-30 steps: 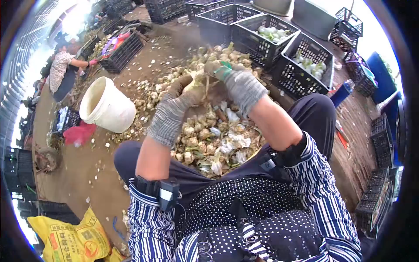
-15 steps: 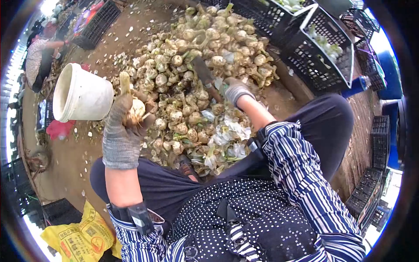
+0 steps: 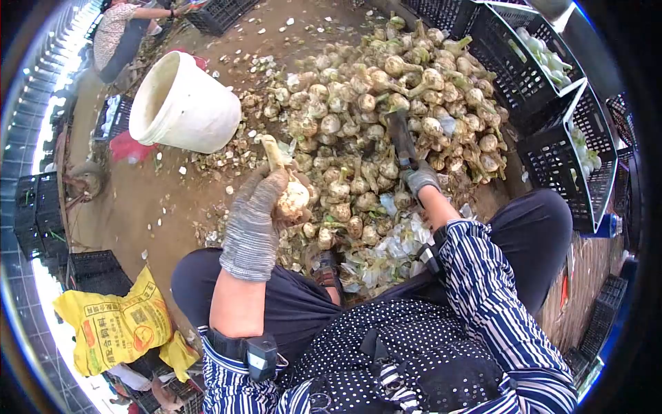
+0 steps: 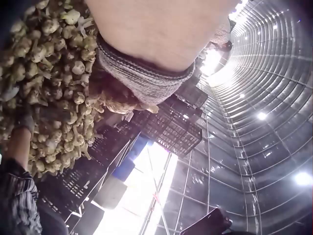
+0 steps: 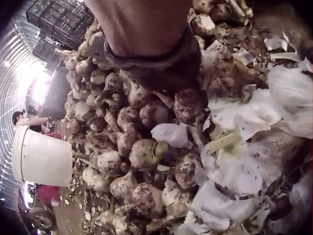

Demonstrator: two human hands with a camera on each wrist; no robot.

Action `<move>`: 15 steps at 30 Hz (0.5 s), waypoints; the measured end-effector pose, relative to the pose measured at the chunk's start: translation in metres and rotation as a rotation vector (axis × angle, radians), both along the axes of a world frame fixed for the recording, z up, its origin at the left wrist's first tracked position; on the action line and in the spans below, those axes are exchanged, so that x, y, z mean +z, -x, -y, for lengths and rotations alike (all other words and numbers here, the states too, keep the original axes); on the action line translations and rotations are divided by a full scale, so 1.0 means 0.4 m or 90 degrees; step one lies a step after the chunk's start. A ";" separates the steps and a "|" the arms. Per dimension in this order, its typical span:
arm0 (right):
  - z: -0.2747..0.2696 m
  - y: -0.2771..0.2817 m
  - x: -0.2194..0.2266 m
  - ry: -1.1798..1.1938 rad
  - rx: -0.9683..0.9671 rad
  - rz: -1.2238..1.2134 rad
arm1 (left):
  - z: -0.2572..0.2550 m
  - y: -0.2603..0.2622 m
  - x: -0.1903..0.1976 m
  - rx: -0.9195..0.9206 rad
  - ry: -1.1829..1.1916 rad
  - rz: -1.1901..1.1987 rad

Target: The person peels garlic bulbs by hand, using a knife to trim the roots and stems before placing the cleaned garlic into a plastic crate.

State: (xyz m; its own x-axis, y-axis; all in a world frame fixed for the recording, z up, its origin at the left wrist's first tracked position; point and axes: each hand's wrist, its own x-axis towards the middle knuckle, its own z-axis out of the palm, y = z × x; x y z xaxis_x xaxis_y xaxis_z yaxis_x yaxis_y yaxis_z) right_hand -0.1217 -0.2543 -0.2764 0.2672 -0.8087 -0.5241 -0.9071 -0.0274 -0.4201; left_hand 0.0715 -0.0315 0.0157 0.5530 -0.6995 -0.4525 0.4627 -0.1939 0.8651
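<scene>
My left hand (image 3: 254, 224), in a grey knitted glove, grips a garlic bulb (image 3: 292, 200) with its thick stem pointing up, left of the garlic heap (image 3: 345, 114). On the heap's right side my gloved right hand (image 3: 420, 181) holds the handle of a dark flat blade (image 3: 400, 134), which lies over the bulbs. In the left wrist view the glove cuff (image 4: 142, 76) hides most of that hand. The right wrist view shows the other dark cuff (image 5: 156, 68) above dirty bulbs (image 5: 146, 154), its fingers hidden.
A white bucket (image 3: 196, 110) stands left of the heap. Black crates (image 3: 510, 62) holding pale bulbs line the upper right. Loose white skins (image 3: 389, 252) lie near my legs. Another person (image 3: 117, 34) crouches at upper left; a yellow sack (image 3: 121, 324) lies lower left.
Both hands were together at the heap; they have parted, the left leftward with a bulb, the right over to the blade. The head view has shifted too.
</scene>
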 end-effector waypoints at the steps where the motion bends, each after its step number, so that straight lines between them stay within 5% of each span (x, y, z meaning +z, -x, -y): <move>1: -0.004 0.001 0.012 0.008 0.000 0.008 | -0.005 0.004 -0.016 0.000 0.008 0.008; 9: -0.033 -0.016 0.260 0.074 -0.185 0.138 | 0.035 -0.048 -0.075 -0.022 -0.020 0.125; 11: -0.045 -0.042 0.337 0.077 -0.141 0.415 | 0.033 -0.046 -0.069 -0.035 0.021 0.131; 13: -0.128 -0.063 0.557 0.138 -0.082 0.457 | 0.026 -0.025 -0.051 -0.018 0.033 0.158; 15: -0.141 -0.087 0.605 0.009 -0.047 0.822 | 0.017 -0.007 -0.037 -0.033 0.060 0.196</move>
